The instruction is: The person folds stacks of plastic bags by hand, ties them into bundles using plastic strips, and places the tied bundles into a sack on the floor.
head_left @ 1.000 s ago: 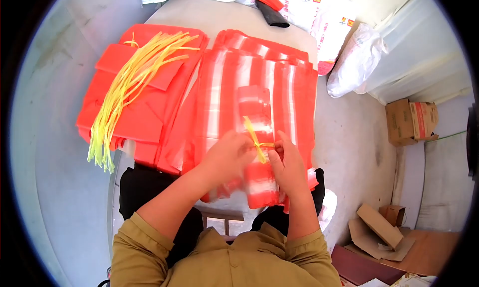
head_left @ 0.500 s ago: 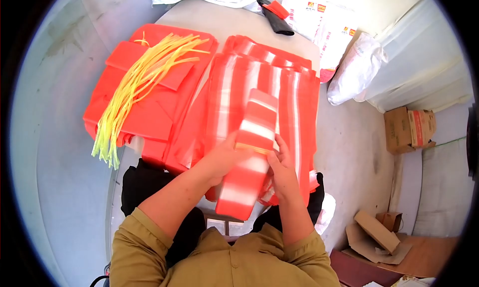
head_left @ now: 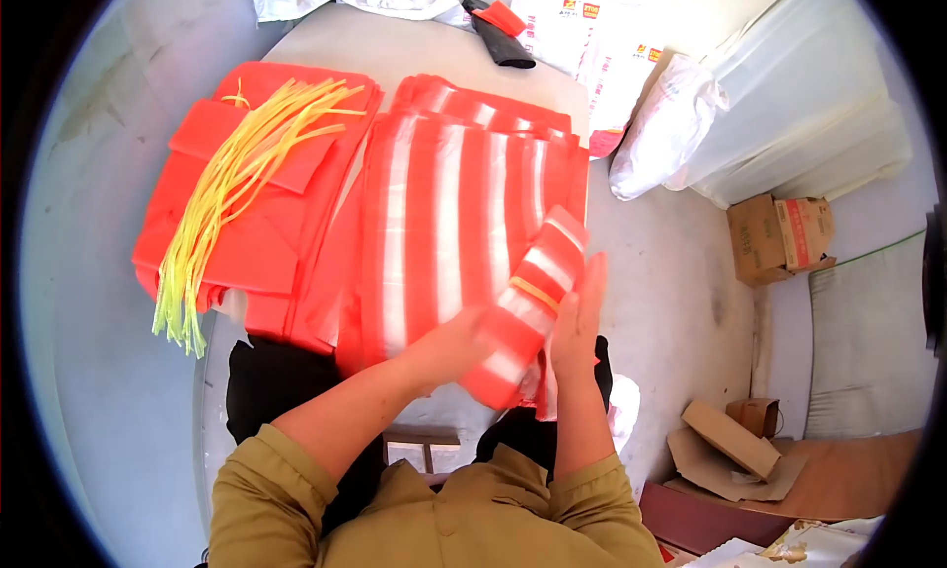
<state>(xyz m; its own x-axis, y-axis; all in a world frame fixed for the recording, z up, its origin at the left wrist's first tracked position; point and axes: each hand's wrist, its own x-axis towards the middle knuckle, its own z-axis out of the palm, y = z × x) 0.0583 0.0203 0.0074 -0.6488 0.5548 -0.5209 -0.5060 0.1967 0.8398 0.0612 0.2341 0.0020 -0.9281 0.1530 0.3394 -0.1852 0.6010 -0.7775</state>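
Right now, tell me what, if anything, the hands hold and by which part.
A striped bundle: the left hand, blurred, seems to hold its left edge below the yellow tie; the right hand lies flat along its right edge.

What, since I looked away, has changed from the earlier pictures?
The bundle has turned, its knot no longer showing, and moved right over the striped stack, its far end leaning right. The right hand has let go of the tie and straightened beside the bundle; the left hand is blurred. The strips stay on the red stack.
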